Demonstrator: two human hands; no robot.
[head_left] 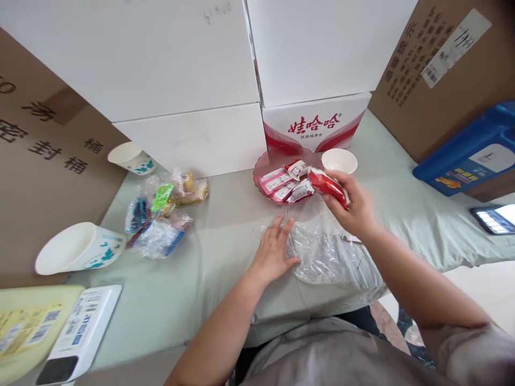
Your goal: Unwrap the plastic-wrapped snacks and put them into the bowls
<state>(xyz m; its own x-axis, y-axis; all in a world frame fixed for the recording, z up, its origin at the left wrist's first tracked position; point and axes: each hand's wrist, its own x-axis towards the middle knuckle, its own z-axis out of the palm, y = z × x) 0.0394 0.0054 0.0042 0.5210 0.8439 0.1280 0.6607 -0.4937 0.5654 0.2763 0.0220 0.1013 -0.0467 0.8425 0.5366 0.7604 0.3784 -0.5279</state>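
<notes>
My right hand (pixel 354 206) grips a red snack packet (pixel 328 186) with a whitish end, just right of and above the rim of a pink glass bowl (pixel 258 179). Inside that bowl lie pink-and-white packets (pixel 277 181), a red-and-white packet (pixel 296 169) and a silvery printed packet (pixel 301 191). My left hand (pixel 276 249) rests with fingers spread at the left edge of a crumpled clear plastic bag (pixel 322 254). Something small and pale, partly under my right wrist, lies by the bag; its kind cannot be made out. A white bowl (pixel 340 160) stands behind my right hand.
Left lie several plastic-wrapped items (pixel 161 214) between two paper cups, one near (pixel 96 252) and one far (pixel 137 161). A white scale-like device (pixel 86 327) sits front left. White boxes (pixel 189 139) wall the back. A blue jug (pixel 466 155) and a phone (pixel 497 219) are right.
</notes>
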